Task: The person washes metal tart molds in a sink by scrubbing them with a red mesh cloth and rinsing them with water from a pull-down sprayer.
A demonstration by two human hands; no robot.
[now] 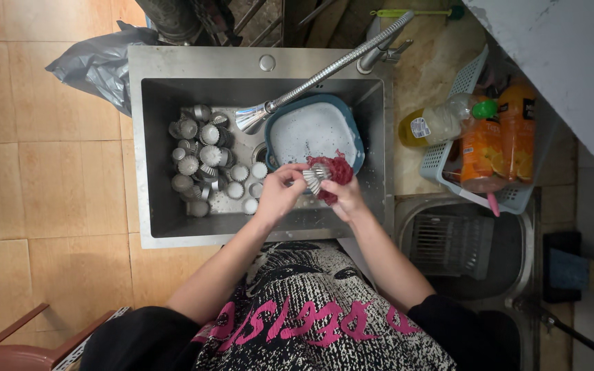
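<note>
A home kitchen's washing corner: a steel sink [152, 227] with hose tap [324, 72], tiled floor [42, 178], soap bottles in a basket [448, 161]

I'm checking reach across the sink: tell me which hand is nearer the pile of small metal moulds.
Left. The left hand is just beside the pile of small metal moulds, gripping one fluted mould. The right hand holds a red scrubber farther away, by the blue basin.

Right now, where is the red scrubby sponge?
In the head view, the red sponge is in the person's right hand, over the sink's right part, pressed against a small metal mould and just below the soapy blue basin.
</note>
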